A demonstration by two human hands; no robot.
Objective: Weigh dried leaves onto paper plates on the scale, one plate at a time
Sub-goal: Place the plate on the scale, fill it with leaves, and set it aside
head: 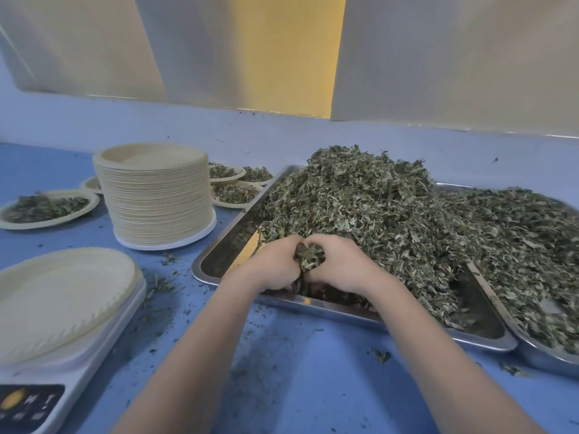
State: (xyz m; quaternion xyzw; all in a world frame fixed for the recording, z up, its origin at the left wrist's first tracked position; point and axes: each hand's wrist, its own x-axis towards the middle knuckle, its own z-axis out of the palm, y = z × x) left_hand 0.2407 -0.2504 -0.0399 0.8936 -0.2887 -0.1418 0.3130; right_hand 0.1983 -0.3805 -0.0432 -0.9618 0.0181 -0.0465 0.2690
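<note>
- While both hands cup together, the left hand (275,264) and right hand (341,264) curl their fingers around one clump of dried leaves (308,256) at the near edge of the metal tray (219,245).
- Left of the fingers, well apart, an empty paper plate (62,296) sits on the scale (78,380).
- Likely best: lift gently with palms pressed together so little spills.

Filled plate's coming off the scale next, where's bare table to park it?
Bare blue table lies behind the filled plate, left of the plate stack. Between stack and tray it is narrow; behind the stack, filled plates crowd together.
</note>
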